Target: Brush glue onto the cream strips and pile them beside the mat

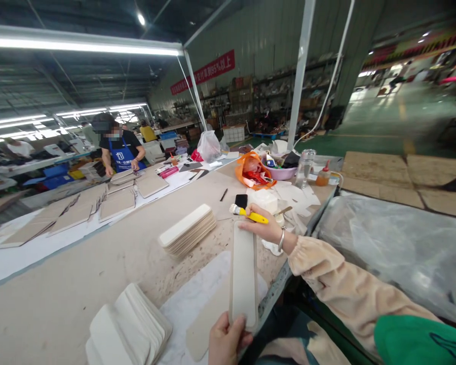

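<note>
A long pale strip with rounded ends (243,274) is held up over the near edge of the table. My left hand (228,338) pinches its lower end between thumb and fingers. At the far end, my right hand (264,225) grips a yellow-handled brush (254,216) with whitish bristles, and its fingers also touch the strip's top. Beneath the strip, a white sheet (205,281) lies on the table with another rounded piece (207,324) on it. To the left are a neat stack of rounded strips (188,230) and a leaning pile of cream pieces (129,327).
A black phone (241,201), a dark pen (224,194), an orange bag (253,170), a glass jar (306,168) and a red-tipped bottle (323,175) stand or lie farther back. Across the table, a co-worker in a blue apron (124,152) handles brown boards (117,203). Plastic-covered material (395,248) lies right.
</note>
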{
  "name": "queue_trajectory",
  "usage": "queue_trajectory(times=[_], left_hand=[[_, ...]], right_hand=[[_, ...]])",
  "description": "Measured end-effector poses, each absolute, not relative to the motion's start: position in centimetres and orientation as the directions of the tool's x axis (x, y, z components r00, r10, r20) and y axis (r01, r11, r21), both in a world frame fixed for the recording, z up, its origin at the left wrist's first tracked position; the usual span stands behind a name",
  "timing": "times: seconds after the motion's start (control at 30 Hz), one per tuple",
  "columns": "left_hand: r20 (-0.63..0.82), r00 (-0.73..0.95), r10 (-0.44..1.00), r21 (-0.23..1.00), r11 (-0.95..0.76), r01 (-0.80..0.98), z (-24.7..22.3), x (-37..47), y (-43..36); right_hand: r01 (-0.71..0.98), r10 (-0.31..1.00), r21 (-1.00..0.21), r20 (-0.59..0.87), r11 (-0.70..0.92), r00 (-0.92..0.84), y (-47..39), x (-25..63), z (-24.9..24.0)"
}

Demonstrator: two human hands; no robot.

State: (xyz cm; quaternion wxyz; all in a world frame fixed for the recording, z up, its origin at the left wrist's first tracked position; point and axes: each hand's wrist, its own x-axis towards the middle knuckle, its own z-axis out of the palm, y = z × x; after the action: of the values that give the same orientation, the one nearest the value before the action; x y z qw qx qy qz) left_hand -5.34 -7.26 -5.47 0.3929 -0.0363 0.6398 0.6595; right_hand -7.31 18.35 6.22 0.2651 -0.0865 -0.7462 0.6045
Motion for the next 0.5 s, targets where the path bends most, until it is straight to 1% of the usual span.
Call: queue_trajectory(times=[0.13, 0.27, 0.37, 0.43, 0.5], left_hand=[[-0.527, -0.710, 0.468, 0.836, 0.135, -0.532, -4.7, -6.5, -7.6], [-0.445, -0.768, 0.460, 0.888, 0.117, -0.444, -2.2, -10.5, -8.5], [-0.353, -0.817, 0.455, 0.934, 0.119, -0.338, 0.6, -15.8, -9.1], [-0.269, -0.858, 0.437, 0.963, 0.135, -0.234, 2.5, -19.9, -9.1], [-0.189, -0.907, 0.376, 0.975, 0.185, -0.126, 3.9, -24.0, -8.8]], right_hand=[[-0.167, 0.456, -0.937, 0.299, 0.308, -0.838, 18.9, -8.1, 5.5], [-0.179, 0.481, -0.899, 0.372, 0.401, -0.794, 19.8, -10.3, 5.0], [-0.174, 0.477, -0.836, 0.454, 0.520, -0.753, 20.5, -13.3, 5.0], [-0.169, 0.469, -0.792, 0.502, 0.586, -0.727, 20.9, -15.9, 4.8], [-0.159, 0.456, -0.761, 0.527, 0.629, -0.717, 21.1, -18.7, 4.4]])
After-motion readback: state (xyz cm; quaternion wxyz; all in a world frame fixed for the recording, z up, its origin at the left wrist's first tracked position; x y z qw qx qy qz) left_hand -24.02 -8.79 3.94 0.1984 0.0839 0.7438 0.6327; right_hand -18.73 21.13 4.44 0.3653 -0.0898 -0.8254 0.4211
